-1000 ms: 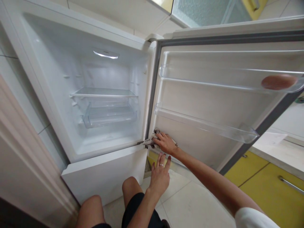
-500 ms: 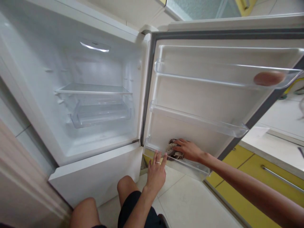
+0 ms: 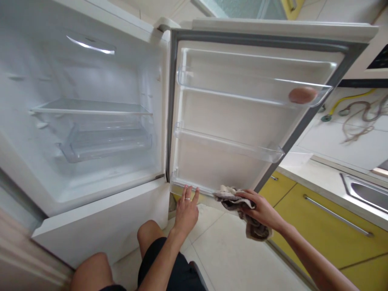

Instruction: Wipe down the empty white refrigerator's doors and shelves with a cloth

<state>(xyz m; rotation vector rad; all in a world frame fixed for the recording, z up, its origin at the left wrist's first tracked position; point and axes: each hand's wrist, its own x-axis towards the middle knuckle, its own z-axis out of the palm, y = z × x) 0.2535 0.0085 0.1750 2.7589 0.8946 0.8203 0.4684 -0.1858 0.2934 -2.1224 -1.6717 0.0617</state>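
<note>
My right hand grips a crumpled brown and white cloth at the front of the lowest door bin. Part of the cloth lies over the rim and part hangs down outside. My left hand, a ring on one finger, has its fingers stretched out and touches the front edge of the clear lowest door bin. The fridge door stands wide open to the right of the fridge cavity. A round pinkish-brown thing sits in the top door bin.
Inside the fridge are a glass shelf and a clear drawer. A white lower front is below them. Yellow cabinets, a worktop with a sink and loose hoses stand at the right. My knees are close to the fridge.
My right hand has brought the cloth out of the lowest bin onto its rim, toward me. My left hand stays at the bin edge. The view has turned right.
</note>
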